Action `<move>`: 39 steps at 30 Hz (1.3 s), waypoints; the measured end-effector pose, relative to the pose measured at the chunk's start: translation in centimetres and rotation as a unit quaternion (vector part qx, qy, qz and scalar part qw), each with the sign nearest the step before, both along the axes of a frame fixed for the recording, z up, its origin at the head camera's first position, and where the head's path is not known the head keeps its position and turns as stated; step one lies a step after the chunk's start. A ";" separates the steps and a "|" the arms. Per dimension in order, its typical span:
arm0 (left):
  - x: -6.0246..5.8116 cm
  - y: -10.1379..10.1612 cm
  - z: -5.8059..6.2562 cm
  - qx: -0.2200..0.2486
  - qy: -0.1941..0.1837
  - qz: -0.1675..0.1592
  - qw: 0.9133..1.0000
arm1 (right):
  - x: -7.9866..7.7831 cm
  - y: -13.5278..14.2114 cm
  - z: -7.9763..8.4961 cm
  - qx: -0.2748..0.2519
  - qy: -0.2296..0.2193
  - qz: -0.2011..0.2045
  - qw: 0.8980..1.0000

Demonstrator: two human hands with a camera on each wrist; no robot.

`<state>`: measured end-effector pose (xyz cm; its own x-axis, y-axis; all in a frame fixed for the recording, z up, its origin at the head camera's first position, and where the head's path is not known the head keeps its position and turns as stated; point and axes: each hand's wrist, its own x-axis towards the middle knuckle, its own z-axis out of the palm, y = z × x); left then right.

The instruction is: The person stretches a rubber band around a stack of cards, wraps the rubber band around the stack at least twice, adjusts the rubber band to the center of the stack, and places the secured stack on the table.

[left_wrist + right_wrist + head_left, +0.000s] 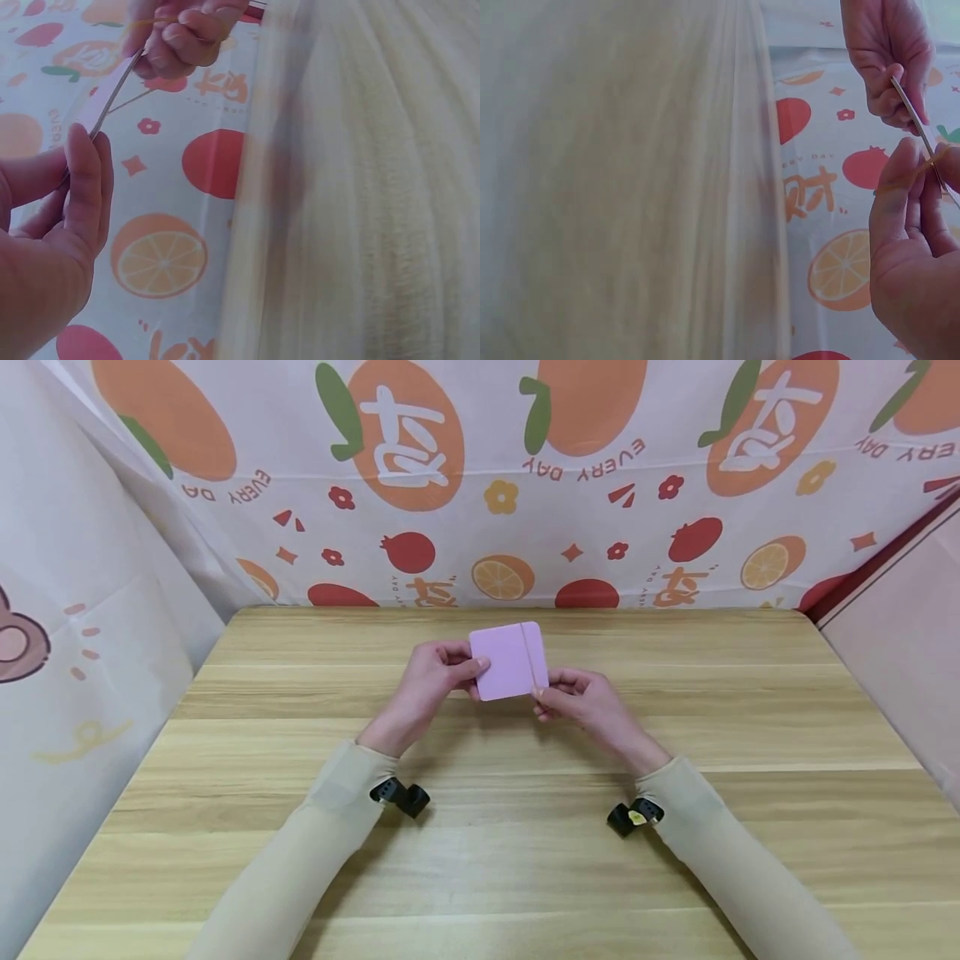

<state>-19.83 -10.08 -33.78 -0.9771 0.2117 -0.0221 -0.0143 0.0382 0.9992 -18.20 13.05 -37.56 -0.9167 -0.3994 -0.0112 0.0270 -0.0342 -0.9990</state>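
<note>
A thin lilac square card [501, 662] with rounded corners is held up over the far part of the table, slightly tilted. My left hand [431, 685] pinches its left edge, thumb on the near face and fingers behind. Near its right edge a thin rubber band [528, 652] crosses the face from top to bottom. At the lower right corner my right hand [588, 703] pinches the band against the card. Seen from the right wrist, the yellowish band [909, 180] stretches across the fingertips. In the left wrist view the card [112, 94] appears nearly edge-on.
Beneath the hands lies a wood-grain table [495, 860]. A white cloth with fruit prints [480, 485] hangs behind its far edge. Pale panels stand at the left [97, 568] and right [900, 635]. Each wrist carries a small black camera [411, 799].
</note>
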 end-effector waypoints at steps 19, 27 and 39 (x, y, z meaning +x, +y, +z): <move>-0.6 -1.4 0.7 0.113 -0.046 0.076 0.990 | 1.7 -0.3 2.2 0.166 0.091 0.101 0.977; -1.1 -1.6 0.6 0.185 -0.093 0.119 0.971 | 2.2 -1.0 0.9 0.168 0.178 0.089 0.965; -0.8 -1.0 0.4 0.192 -0.083 0.109 0.972 | 4.2 -2.9 3.1 0.011 0.182 0.069 0.981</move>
<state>-20.59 -11.13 -33.42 -0.9893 0.0246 -0.1440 -0.1432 -0.3581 0.9226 -13.97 10.19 -34.48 -0.7987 -0.5237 0.2964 -0.3277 -0.0345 -0.9441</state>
